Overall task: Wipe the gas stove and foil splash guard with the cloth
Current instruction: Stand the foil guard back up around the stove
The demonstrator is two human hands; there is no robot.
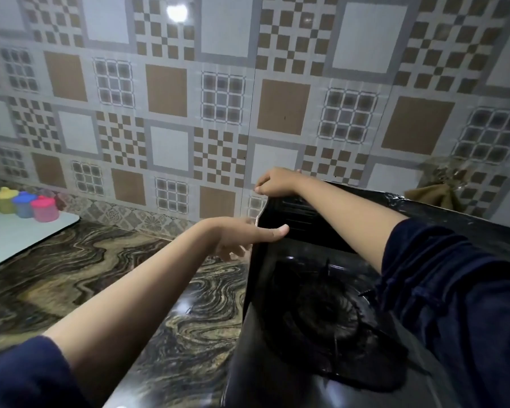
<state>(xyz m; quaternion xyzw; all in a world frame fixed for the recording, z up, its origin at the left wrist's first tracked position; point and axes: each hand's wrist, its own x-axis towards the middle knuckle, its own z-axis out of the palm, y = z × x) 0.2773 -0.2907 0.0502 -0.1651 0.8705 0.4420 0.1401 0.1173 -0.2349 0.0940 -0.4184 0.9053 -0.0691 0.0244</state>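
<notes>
A black gas stove (pixel 277 375) stands on the counter, its burner (pixel 327 316) under my right arm. A dark, shiny foil splash guard (pixel 295 213) rises round the stove's left and back sides. My right hand (pixel 277 184) grips the guard's top corner, fingers curled over the edge. My left hand (pixel 245 238) pinches the left panel's upright edge, with the thumb on the inner face and the fingers behind it. A brownish cloth (pixel 436 195) lies bunched at the guard's back right edge, away from both hands.
A marbled brown counter (pixel 71 275) stretches left of the stove. A white board (pixel 18 237) lies at the far left, with several coloured lidded tubs (pixel 27 204) behind it. A patterned tiled wall (pixel 248 98) stands close behind.
</notes>
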